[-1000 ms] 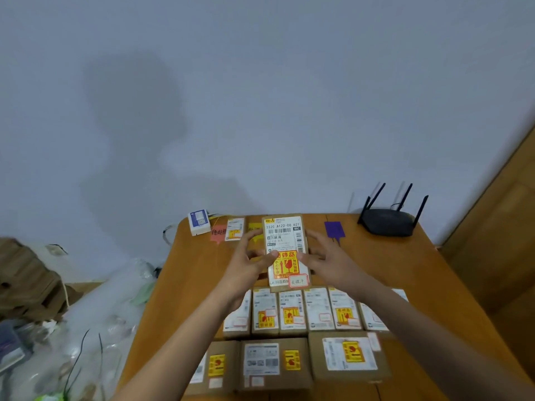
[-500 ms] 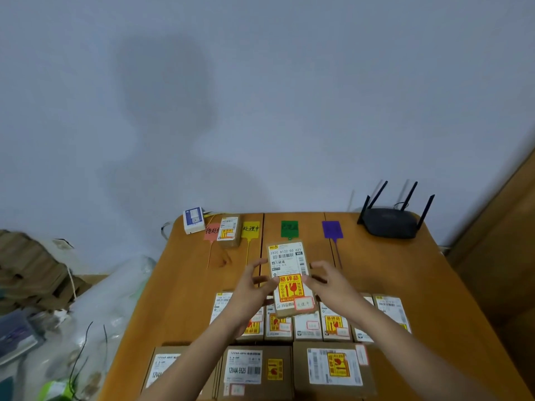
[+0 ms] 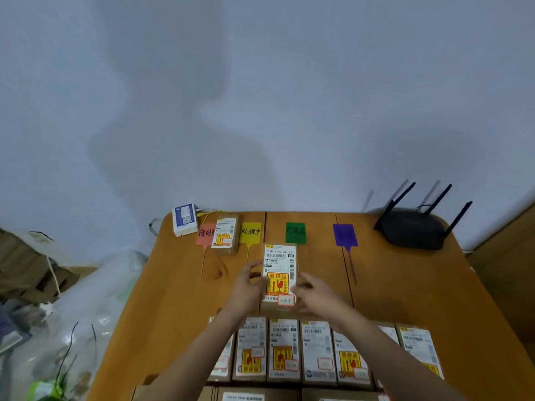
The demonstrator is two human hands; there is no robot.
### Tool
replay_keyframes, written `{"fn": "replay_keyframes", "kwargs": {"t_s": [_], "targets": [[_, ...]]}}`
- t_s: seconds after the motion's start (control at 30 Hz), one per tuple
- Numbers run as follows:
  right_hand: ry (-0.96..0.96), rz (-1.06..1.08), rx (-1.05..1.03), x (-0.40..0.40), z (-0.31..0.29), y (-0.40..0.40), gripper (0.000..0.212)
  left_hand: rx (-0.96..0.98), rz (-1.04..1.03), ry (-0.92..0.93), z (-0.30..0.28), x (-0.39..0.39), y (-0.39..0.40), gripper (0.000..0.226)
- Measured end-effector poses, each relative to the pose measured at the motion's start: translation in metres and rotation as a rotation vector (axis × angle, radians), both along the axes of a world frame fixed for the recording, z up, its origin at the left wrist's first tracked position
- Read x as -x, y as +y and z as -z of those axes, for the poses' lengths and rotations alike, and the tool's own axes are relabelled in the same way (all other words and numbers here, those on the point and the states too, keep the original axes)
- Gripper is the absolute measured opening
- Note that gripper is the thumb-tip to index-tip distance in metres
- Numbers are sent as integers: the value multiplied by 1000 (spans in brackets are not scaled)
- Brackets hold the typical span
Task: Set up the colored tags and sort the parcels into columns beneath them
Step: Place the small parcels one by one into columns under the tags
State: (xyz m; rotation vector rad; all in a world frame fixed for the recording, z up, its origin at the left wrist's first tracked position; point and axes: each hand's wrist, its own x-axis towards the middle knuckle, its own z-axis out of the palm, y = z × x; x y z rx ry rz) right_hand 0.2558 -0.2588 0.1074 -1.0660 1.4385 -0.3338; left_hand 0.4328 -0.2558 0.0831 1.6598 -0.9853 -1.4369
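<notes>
Here, parcel [image 3: 279, 273] between both hands, left grip [image 3: 248, 287] and right grip [image 3: 314, 293] clasping its sides, below green tag [image 3: 295, 232].

**Legible markings on tags and parcels**

Centre of frame: the held parcel [image 3: 279, 273] carries a white shipping label reading "A122-00 621" in its top line, preceded by digits resembling "332C". Below it sits a yellow sticker with red characters "易碎品" and upward arrows.

Upper centre-left: the yellow tag [image 3: 251, 232] reads "处理中". The pink tag [image 3: 206, 234], partly covered by a small parcel [image 3: 225, 234], shows "待处".

Green tag [image 3: 295, 233] and purple tag [image 3: 344, 234]: writing unreadable. Labels on the lower row of parcels [image 3: 283, 350]: blurred.
</notes>
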Motion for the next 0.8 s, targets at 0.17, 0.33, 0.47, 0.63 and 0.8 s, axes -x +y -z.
{"fn": "replay_keyframes", "kwargs": {"t_s": [0.17,0.33,0.47,0.63,0.8], "targets": [[-12,79,-69,-25,35,-77,45,-54,50,9,31,-5,-75,49],[33,86,-76,-45,72,-154,49,-86,74,-30,74,-12,-143,52],[90,84,-58,-55,104,-202,43,-80,83,-72,109,-18,-184,60],[131,83,-40,-62,134,-226,48,-59,122,-111,126,-17,-201,67],[128,94,-24,-65,155,-228,39,-36,153,-150,136,-15,-205,61]]}}
